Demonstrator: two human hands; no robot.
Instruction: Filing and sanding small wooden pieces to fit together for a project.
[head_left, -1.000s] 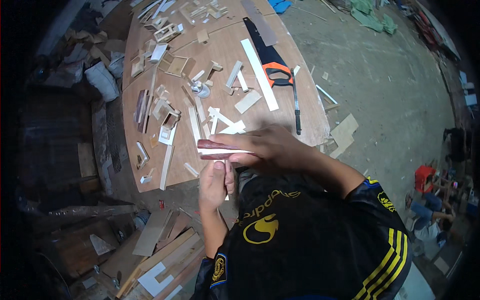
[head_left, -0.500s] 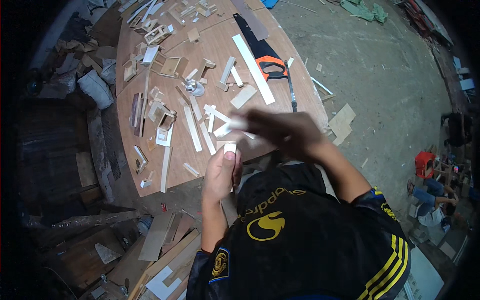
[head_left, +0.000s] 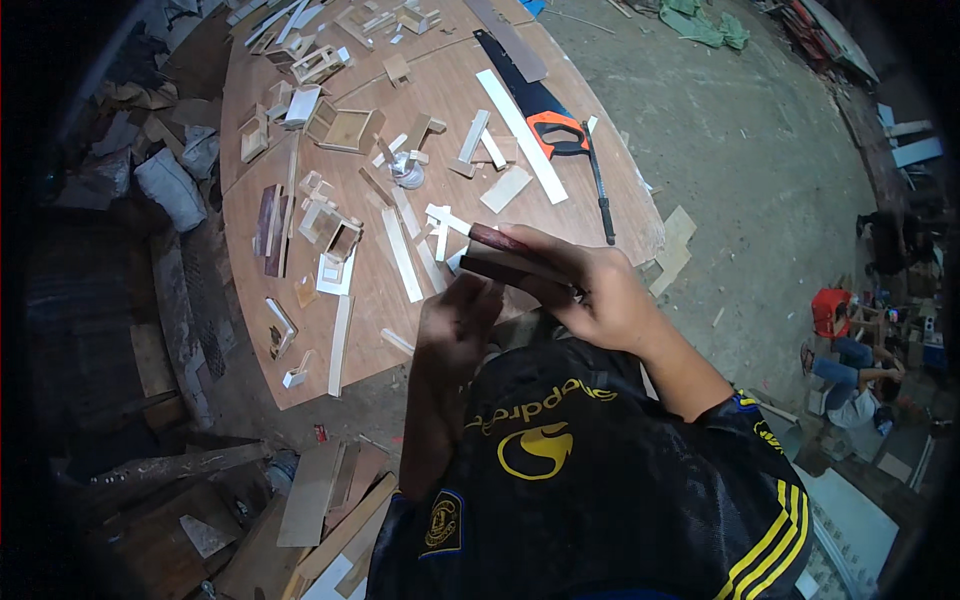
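Workshop w/ concrete floor; plywood surface (head_left: 300, 350) littered w/ wood offcuts and a handsaw (head_left: 530, 100). Right hand (head_left: 590, 290) grips a dark wood strip (head_left: 510, 255) above surface edge, near chest. Left hand (head_left: 455, 315) curled under strip's near end, prob. steadying it; grasp unclear.

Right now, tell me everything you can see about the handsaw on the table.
The handsaw lies flat near the round wooden table's far right edge. It has a dark blade pointing away and an orange-and-black handle nearer the person. A long pale wood strip lies beside it. Neither hand touches it.
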